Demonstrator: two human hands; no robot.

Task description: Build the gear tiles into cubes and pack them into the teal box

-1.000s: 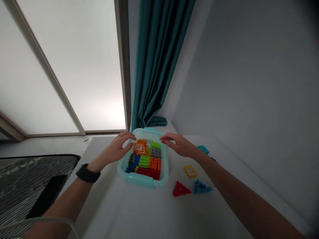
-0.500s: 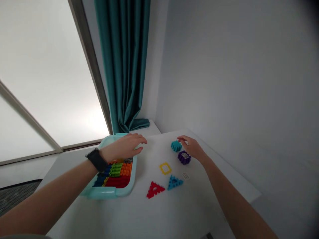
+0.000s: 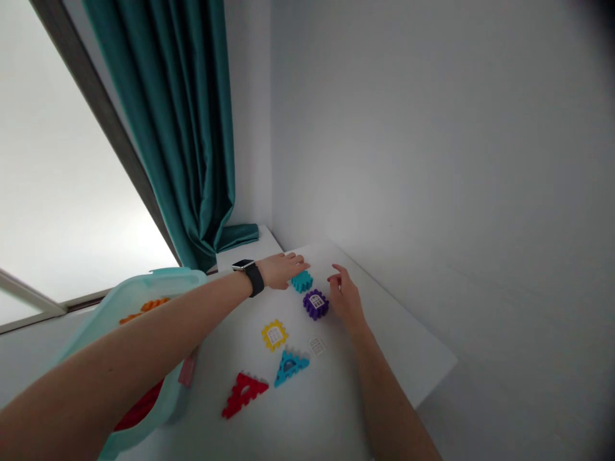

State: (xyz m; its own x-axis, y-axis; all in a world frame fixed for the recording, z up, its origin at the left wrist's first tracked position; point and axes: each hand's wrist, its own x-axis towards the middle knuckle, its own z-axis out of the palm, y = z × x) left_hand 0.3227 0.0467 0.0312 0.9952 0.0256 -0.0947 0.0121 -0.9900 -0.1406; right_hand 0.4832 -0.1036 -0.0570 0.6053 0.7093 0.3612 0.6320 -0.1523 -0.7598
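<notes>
My left hand [image 3: 282, 270], with a dark watch at the wrist, is stretched out flat, its fingertips at the teal toothed block [image 3: 302, 282]. I cannot tell whether they touch it. My right hand [image 3: 344, 296] hovers just right of the purple toothed block [image 3: 316, 305], thumb and fingers apart and nothing between them. The purple block carries a white window panel on top. Closer to me lie a yellow toothed square [image 3: 275, 335] with a white window panel in it, a loose white window panel [image 3: 316, 346], a blue triangle [image 3: 289, 367] and a red triangle [image 3: 243, 393].
A pale turquoise tub [image 3: 181, 276] with orange and red pieces stands at the left, partly covered by my left forearm. A pinkish part [image 3: 187, 370] shows at its side. Behind the white table [image 3: 384, 358] are a green curtain [image 3: 192, 160] and a grey wall [image 3: 408, 141].
My left hand has moved right, from above the tub to the teal block. My right hand has drawn back from the teal block toward the purple one's right side. The view has turned right.
</notes>
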